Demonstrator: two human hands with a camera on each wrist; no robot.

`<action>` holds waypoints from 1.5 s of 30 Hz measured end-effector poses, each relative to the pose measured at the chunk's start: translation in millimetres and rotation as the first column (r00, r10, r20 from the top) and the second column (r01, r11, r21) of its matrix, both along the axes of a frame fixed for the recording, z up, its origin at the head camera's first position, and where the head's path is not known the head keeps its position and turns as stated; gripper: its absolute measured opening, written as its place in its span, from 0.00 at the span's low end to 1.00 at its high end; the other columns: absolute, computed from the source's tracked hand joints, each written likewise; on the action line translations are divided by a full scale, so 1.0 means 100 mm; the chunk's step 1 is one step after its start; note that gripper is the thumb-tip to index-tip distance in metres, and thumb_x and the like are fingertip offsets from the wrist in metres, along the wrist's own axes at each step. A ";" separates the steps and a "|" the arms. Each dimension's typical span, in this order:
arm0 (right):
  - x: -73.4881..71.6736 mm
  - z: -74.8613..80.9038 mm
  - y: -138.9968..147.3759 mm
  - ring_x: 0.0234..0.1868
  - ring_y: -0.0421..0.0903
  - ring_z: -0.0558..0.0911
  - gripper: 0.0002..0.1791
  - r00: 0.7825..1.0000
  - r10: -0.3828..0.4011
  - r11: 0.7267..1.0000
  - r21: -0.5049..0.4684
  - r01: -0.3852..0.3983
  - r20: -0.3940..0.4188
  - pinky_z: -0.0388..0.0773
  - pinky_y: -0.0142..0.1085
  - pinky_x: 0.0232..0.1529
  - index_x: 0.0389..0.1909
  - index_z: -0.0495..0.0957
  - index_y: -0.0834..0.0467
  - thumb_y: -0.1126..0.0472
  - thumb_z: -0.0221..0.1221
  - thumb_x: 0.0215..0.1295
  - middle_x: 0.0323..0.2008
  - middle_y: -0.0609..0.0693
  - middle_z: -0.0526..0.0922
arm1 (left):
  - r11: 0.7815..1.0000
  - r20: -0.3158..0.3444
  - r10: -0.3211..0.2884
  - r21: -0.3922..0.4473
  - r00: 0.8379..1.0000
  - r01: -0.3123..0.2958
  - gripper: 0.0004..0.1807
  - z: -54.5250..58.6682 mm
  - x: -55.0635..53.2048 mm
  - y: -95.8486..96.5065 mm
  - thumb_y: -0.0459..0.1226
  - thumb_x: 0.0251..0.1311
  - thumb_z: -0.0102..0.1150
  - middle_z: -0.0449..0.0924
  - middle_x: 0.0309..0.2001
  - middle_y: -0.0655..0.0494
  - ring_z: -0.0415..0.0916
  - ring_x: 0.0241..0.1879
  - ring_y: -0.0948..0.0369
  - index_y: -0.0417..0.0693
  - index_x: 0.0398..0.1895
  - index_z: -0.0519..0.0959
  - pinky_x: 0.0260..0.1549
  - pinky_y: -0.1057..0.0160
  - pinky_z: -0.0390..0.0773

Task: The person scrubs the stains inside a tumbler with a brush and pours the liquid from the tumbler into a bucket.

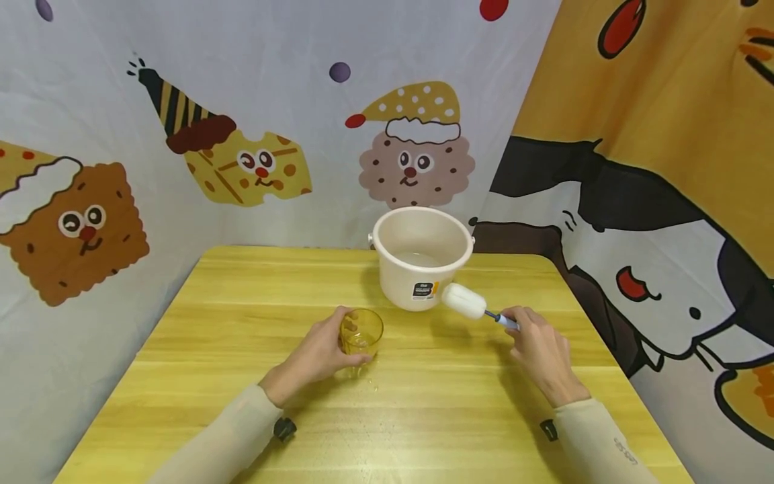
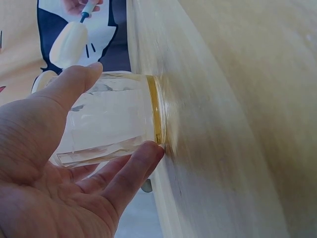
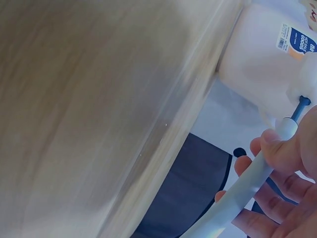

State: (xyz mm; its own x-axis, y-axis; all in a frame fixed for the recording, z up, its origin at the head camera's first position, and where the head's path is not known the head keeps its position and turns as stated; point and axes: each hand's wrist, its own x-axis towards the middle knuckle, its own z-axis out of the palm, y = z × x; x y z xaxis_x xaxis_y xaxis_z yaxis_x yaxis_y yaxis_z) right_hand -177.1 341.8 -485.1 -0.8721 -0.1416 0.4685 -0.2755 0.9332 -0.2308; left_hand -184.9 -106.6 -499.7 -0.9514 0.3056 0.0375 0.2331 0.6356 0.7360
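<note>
Amber glass, one: over the bench, between seven and eight o'clock of the bucket, left hand's fingers curled round it. Sponge brush, one: handle in right hand's fingers. Apparent stage, pre-scrub; next calls for aiming sponge into glass.

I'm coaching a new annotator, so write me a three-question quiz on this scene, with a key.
1. Multiple choice: what does the right hand hold? A) the glass; B) the white-headed brush; C) the bucket.
2. True or false: the glass is inside the bucket.
3. Fill in (inner or outer): the bucket's label is on its ____ side.

Key: 1. B. 2. False; the left hand holds the glass outside the bucket. 3. outer.
</note>
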 end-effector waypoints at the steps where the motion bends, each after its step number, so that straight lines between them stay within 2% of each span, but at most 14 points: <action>1: 0.00 0.00 -0.01 0.41 0.60 0.94 0.20 1.000 0.001 1.000 0.001 -0.001 -0.001 0.73 0.42 0.21 0.56 0.87 0.56 0.75 0.77 0.68 0.48 0.56 0.94 | 1.000 0.002 0.000 -0.001 1.000 0.000 0.50 0.00 0.00 0.00 0.50 0.59 0.93 0.91 0.59 0.44 0.90 0.53 0.53 0.45 0.79 0.73 0.53 0.52 0.95; 21: 0.02 0.03 -0.19 0.34 0.50 0.89 0.21 0.995 0.069 0.997 0.036 -0.066 -0.078 0.66 0.32 0.20 0.55 0.88 0.53 0.74 0.79 0.67 0.45 0.52 0.94 | 1.000 -0.004 -0.007 0.000 1.000 0.007 0.50 0.00 -0.01 -0.01 0.50 0.60 0.93 0.91 0.60 0.44 0.90 0.55 0.53 0.45 0.79 0.73 0.55 0.50 0.95; 31: 0.03 0.04 -0.26 0.37 0.52 0.92 0.21 0.993 0.087 0.996 0.038 -0.085 -0.078 0.72 0.35 0.21 0.56 0.88 0.53 0.74 0.78 0.67 0.45 0.52 0.93 | 1.000 -0.004 -0.014 -0.001 1.000 0.014 0.51 0.01 0.00 -0.01 0.49 0.60 0.93 0.90 0.61 0.42 0.91 0.55 0.52 0.43 0.79 0.73 0.54 0.51 0.96; 45: 0.02 0.08 -0.42 0.36 0.51 0.91 0.21 0.986 0.125 0.991 0.054 -0.119 -0.106 0.66 0.32 0.19 0.55 0.88 0.51 0.73 0.78 0.67 0.46 0.50 0.93 | 1.000 0.005 -0.012 0.022 1.000 0.012 0.51 0.00 0.01 -0.01 0.48 0.59 0.93 0.90 0.61 0.43 0.91 0.55 0.52 0.43 0.80 0.73 0.55 0.50 0.95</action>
State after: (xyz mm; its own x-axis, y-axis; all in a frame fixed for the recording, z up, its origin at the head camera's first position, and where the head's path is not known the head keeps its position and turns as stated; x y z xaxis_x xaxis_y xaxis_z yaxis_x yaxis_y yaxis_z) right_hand -174.6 299.4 -477.5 -0.7908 -0.2681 0.5503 -0.4090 0.9003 -0.1491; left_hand -183.4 -107.7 -499.2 -0.9479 0.3160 0.0389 0.2365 0.6167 0.7509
